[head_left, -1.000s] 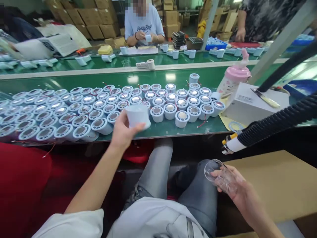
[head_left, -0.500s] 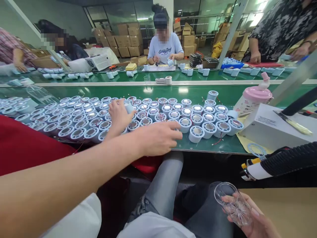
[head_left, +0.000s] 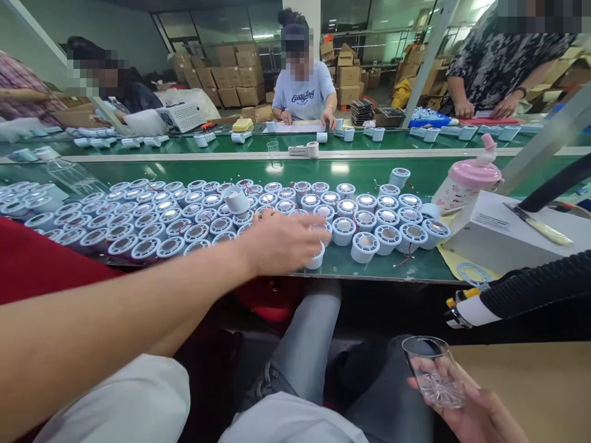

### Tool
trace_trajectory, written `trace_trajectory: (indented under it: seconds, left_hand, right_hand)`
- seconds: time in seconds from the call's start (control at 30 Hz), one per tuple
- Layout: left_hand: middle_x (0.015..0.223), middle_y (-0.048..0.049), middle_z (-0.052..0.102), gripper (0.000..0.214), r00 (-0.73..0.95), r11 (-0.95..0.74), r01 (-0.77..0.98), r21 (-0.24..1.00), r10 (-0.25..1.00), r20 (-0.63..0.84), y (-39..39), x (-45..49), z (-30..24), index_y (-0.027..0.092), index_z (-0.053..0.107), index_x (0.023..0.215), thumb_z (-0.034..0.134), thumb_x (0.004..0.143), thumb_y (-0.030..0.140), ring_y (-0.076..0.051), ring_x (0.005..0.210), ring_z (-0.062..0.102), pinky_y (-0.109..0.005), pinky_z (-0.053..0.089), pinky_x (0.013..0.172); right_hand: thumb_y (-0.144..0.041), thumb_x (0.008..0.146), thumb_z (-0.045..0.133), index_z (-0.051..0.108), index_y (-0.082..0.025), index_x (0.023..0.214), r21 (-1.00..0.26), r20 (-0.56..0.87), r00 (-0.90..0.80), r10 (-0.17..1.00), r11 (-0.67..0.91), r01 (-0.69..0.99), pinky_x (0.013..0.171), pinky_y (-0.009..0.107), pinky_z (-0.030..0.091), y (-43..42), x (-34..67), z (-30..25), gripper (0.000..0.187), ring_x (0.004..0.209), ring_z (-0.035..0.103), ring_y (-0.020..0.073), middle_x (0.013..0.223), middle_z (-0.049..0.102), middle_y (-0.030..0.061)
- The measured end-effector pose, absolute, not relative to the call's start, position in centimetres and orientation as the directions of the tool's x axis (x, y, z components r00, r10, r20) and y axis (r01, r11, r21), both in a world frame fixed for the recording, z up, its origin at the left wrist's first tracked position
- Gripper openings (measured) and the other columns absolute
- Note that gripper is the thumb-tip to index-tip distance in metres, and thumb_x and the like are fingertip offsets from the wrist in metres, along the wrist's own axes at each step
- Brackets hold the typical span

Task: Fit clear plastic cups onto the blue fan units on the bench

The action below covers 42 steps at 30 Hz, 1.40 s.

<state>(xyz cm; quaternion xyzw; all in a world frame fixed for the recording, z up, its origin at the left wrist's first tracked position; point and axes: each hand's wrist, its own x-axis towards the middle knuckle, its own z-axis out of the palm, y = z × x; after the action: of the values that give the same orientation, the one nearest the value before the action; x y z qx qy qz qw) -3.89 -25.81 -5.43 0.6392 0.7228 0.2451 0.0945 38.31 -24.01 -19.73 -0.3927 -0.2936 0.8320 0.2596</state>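
Note:
My right hand [head_left: 480, 400] holds a clear glass tumbler [head_left: 431, 372] with a star-patterned base, low at the right over my lap. Thumb and fingers wrap its lower part. My left hand [head_left: 264, 215] is among the light-blue cylinders, mostly hidden behind another person's arm [head_left: 138, 314]; only a few fingers show. That arm reaches across from the left, its blurred hand [head_left: 286, 243] over the cylinders near the belt's front edge. A light-blue cylinder [head_left: 235, 200] sits tilted on top of others. Many similar cylinders [head_left: 365, 246], with silvery centres and thin red wires, stand in rows.
A green work surface [head_left: 337, 267] runs across. At right are a pink-lidded cup [head_left: 471, 175], a grey box [head_left: 512, 237] and a black hose [head_left: 535, 292]. A plastic bottle [head_left: 74, 172] lies at left. A co-worker [head_left: 305, 92] sits opposite; another glass [head_left: 273, 151] stands behind.
My left hand has let go of the tilted cylinder and moved right, behind the other person's hand. The tumbler is turned more upright. The co-worker opposite has set a light-blue part down.

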Motion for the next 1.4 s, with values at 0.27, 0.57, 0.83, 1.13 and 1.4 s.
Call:
trace_trajectory:
  seconds: [0.27,0.57,0.83,1.13,1.4]
  left_hand:
    - [0.112,-0.0144,0.059,0.05,-0.183,0.145,0.947,0.287,0.977,0.11,-25.5,-5.5,-7.9,0.015,0.063,0.097,0.08,0.059,0.044,-0.04,0.116,0.044,-0.059,0.025,0.103]
    - [0.094,-0.0066,0.055,0.046,-0.54,0.125,0.567,0.814,0.803,0.252,-27.6,-2.5,-5.3,0.019,0.047,0.104,0.057,0.063,0.038,-0.022,0.082,0.056,-0.037,0.048,0.073]
    - [0.072,-0.0037,0.056,0.04,0.291,0.51,-0.171,0.843,0.844,-0.451,-28.2,6.9,-9.3,0.015,0.062,0.086,0.052,0.08,0.053,-0.01,0.051,0.045,-0.021,0.031,0.041]
    - [0.084,-0.0029,0.061,0.023,0.435,0.045,0.548,0.835,0.837,-0.331,-27.1,11.7,-10.4,0.019,0.068,0.088,0.05,0.089,0.033,-0.016,0.074,0.056,-0.026,0.043,0.066]
    - [0.103,-0.0038,0.059,0.044,0.291,-0.11,0.496,0.861,0.956,-0.045,-28.2,12.0,-12.1,0.024,0.063,0.112,0.075,0.076,0.045,-0.019,0.095,0.057,-0.031,0.045,0.086]
  right_hand:
    - [-0.052,0.076,0.068,0.075,-0.024,0.095,-0.691,-0.431,-0.672,0.602,-0.699,-0.183,0.09,0.047,0.054,-23.2,38.4,-20.4,0.035,0.103,0.067,0.0362,0.118,0.069,0.0132]
    - [-0.058,0.082,0.058,0.073,-0.025,0.086,-0.814,-0.373,-0.69,0.621,-0.576,-0.079,0.069,0.038,0.058,-23.7,38.5,-21.0,0.036,0.093,0.068,0.0332,0.113,0.067,0.0118]
    - [-0.025,0.085,0.063,0.058,-0.029,0.132,-0.751,0.24,-0.767,0.595,0.615,0.241,0.091,0.044,0.054,-24.9,33.9,-14.6,0.048,0.114,0.056,0.0315,0.127,0.049,0.0143]
    - [-0.012,0.081,0.058,0.068,-0.021,0.097,-0.464,0.188,-0.726,0.662,0.711,0.528,0.078,0.05,0.056,-24.5,33.1,-14.2,0.021,0.108,0.055,0.0345,0.137,0.047,0.0155]
    - [-0.036,0.088,0.063,0.064,-0.022,0.081,-0.872,-0.061,-0.649,0.759,0.275,0.404,0.095,0.044,0.045,-23.8,33.8,-13.7,0.015,0.114,0.056,0.0276,0.121,0.054,0.0092]
